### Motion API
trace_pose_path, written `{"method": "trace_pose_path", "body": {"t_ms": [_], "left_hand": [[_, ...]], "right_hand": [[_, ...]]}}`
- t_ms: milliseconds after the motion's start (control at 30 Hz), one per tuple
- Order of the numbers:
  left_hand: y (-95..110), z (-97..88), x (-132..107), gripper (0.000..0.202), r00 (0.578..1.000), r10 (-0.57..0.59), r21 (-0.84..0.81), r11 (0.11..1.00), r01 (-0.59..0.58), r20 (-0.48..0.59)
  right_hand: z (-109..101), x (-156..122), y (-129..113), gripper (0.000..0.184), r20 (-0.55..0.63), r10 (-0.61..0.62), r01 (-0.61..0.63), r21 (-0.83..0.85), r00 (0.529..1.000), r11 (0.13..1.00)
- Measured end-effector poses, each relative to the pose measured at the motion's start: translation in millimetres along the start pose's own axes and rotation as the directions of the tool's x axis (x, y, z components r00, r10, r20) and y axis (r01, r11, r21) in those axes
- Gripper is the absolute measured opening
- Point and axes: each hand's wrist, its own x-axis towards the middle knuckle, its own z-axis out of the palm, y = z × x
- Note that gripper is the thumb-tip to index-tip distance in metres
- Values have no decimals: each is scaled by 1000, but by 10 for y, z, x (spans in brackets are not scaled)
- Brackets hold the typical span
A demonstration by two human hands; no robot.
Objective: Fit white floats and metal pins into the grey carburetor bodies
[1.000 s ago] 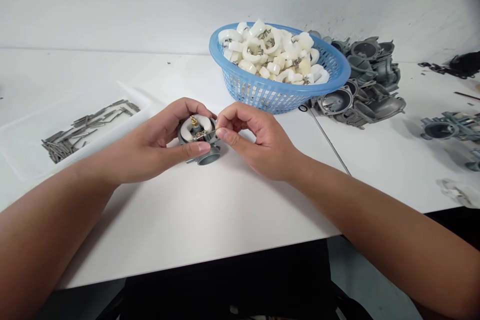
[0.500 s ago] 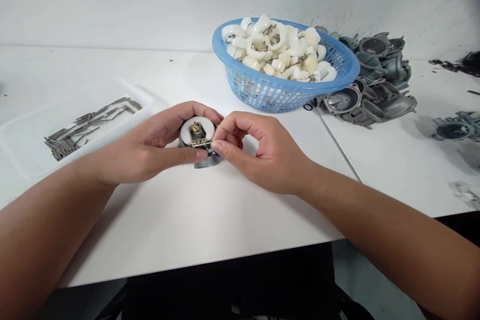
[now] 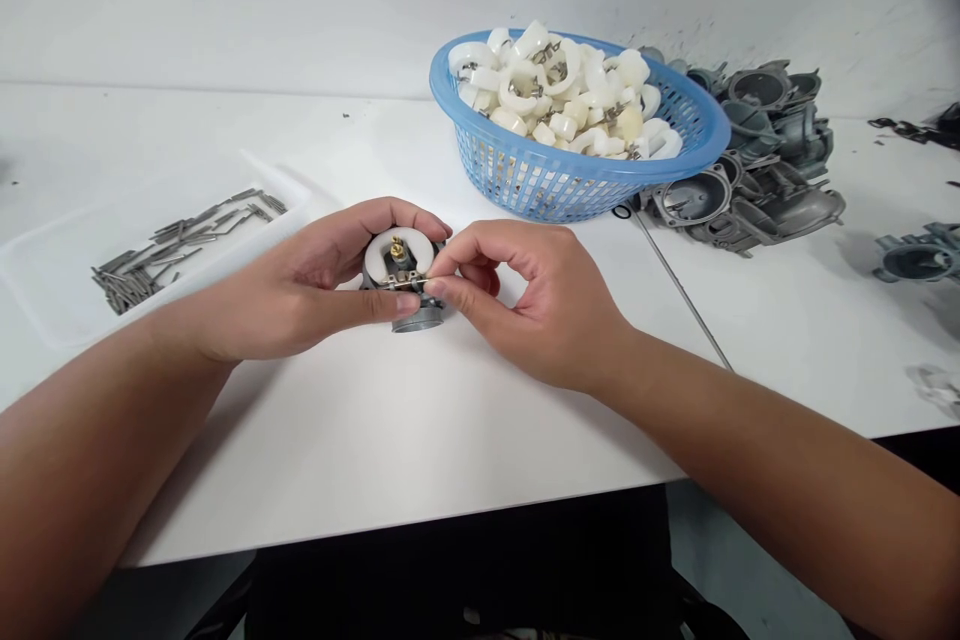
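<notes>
My left hand (image 3: 322, 285) is wrapped round a grey metal carburetor body (image 3: 417, 320), its thumb along the near side. A white C-shaped float (image 3: 379, 260) sits in the carburetor's open bowl side, around a brass jet (image 3: 397, 248). At the float's metal hinge, my right hand (image 3: 525, 295) pinches the end of a thin metal pin (image 3: 424, 281) between thumb and forefinger. The pin lies crosswise at the hinge; how far it reaches into the hinge I cannot tell. The carburetor rests on or just above the white table.
A blue basket (image 3: 517, 170) heaped with white floats stands behind my right hand. On the left, a translucent tray (image 3: 45, 310) holds many loose metal pins (image 3: 165, 250). Several carburetor bodies (image 3: 795, 205) are piled at right, with another body (image 3: 915, 258) farther right.
The view has shifted slightly, so the basket and bodies appear a little farther right. Both hands keep their holds on the carburetor and the pin.
</notes>
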Motion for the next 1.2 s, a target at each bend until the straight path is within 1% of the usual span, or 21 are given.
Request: {"method": "trace_pose_path", "body": {"t_ms": [133, 200, 333, 400, 467, 533, 600, 667, 733, 900, 967, 1067, 1133, 1200], "left_hand": [[-15, -14, 2, 38, 1000, 5, -34, 999, -4, 12], [-11, -20, 0, 38, 1000, -16, -35, 999, 16, 6], [-16, -12, -6, 37, 999, -51, -19, 999, 50, -18], [-40, 8, -4, 39, 996, -60, -4, 998, 60, -62], [-70, 41, 5, 43, 990, -65, -1, 998, 65, -127], [-92, 78, 19, 43, 980, -73, -16, 997, 72, -185], [-95, 112, 32, 41, 974, -89, -32, 996, 84, -209], [-78, 134, 40, 38, 974, -91, -52, 995, 82, -206], [-56, 139, 40, 37, 979, -80, -72, 995, 68, -185], [-31, 107, 20, 32, 987, -84, -83, 994, 73, -134], [-39, 90, 15, 31, 990, -86, -69, 994, 79, -114], [-64, 76, 16, 34, 994, -46, -47, 998, 41, -104], [-79, 80, 23, 36, 994, -9, -43, 999, 5, -112], [-84, 92, 30, 35, 993, 1, -41, 999, -6, -115]], "right_hand": [[-2, 6, 2, 11, -27, -112, 109, -88, 993, 990], [-7, 7, -14, 13, -35, -118, 114, -107, 992, 988], [-24, 9, -51, 9, -52, -11, 6, -89, 999, 996], [-36, 15, -49, 7, -61, 47, -50, -49, 997, 998], [-52, 26, -24, 7, -64, 86, -87, -9, 994, 996], [-70, 41, 18, 6, -53, 107, -106, 22, 993, 994], [-83, 54, 63, 7, -32, 115, -113, 59, 993, 992], [-86, 60, 96, 9, -19, 102, -100, 92, 995, 991], [-78, 59, 107, 10, -20, 73, -71, 90, 997, 993], [-37, 39, 59, 6, -50, -14, 13, -13, 999, 1000], [-28, 34, 32, 7, -60, -29, 26, -46, 998, 999], [-28, 34, 4, 9, -66, 25, -27, -43, 998, 999], [-39, 38, 0, 11, -54, 79, -81, -24, 995, 996], [-55, 45, 13, 12, -39, 109, -110, -11, 993, 994]]}}
